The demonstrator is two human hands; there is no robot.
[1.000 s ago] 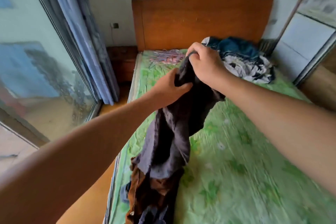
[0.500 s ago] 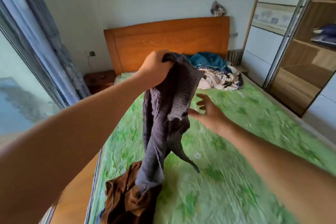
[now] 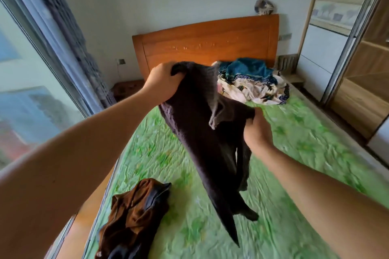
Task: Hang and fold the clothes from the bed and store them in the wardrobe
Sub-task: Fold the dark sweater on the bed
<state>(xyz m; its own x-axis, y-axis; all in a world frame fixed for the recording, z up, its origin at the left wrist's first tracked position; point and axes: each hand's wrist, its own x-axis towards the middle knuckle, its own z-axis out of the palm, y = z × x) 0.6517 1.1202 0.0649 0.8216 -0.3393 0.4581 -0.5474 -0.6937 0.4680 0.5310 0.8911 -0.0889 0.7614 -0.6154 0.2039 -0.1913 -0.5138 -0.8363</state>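
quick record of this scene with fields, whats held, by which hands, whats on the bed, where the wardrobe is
held: dark sweater, hanging over the bed
left grip: holds the sweater's top end, raised
right grip: holds a lower edge
on bed, near: brown garment, crumpled by the left edge
on bed, far: clothes pile by the headboard
wardrobe: right of the bed, wooden shelves showing
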